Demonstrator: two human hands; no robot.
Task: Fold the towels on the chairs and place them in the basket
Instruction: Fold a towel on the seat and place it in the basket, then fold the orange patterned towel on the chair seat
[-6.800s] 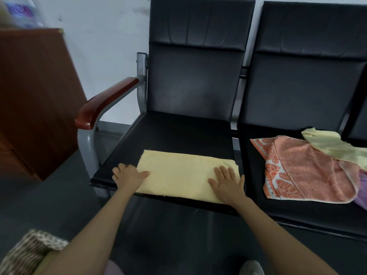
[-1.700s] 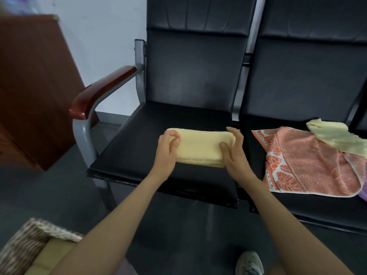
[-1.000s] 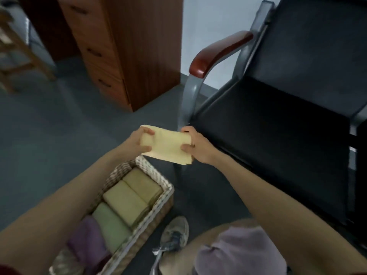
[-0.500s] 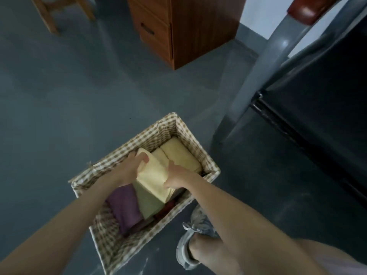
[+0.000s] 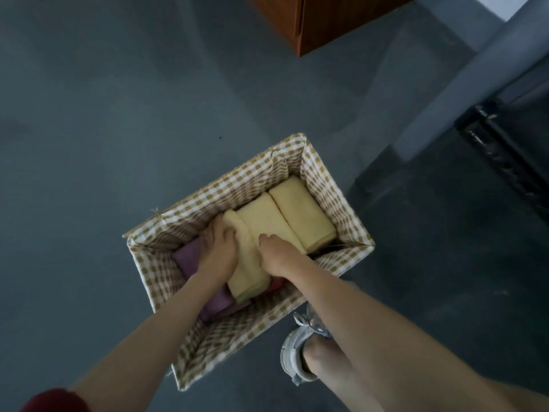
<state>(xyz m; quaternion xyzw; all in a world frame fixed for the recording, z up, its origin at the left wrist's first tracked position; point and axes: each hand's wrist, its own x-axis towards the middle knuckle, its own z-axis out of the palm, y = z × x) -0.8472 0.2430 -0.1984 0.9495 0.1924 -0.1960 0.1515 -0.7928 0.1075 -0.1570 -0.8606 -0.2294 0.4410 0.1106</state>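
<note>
My left hand point(image 5: 218, 251) and my right hand point(image 5: 274, 252) are both down inside the basket point(image 5: 231, 334). Their fingers are curled against the long sides of the folded yellow towel point(image 5: 246, 272), so I grip it between them, left hand on its left edge and right hand on its right. That towel sits in the middle of the basket, touching a second yellow towel point(image 5: 264, 221) on its far side. A third yellow towel point(image 5: 303, 212) lies beyond that, against the end wall. A purple towel point(image 5: 185, 257) lies under my left wrist. The basket stands on the grey floor point(image 5: 118, 114), with my shoe point(image 5: 297, 349) just beside it and a chair leg point(image 5: 445, 108) near.
</note>
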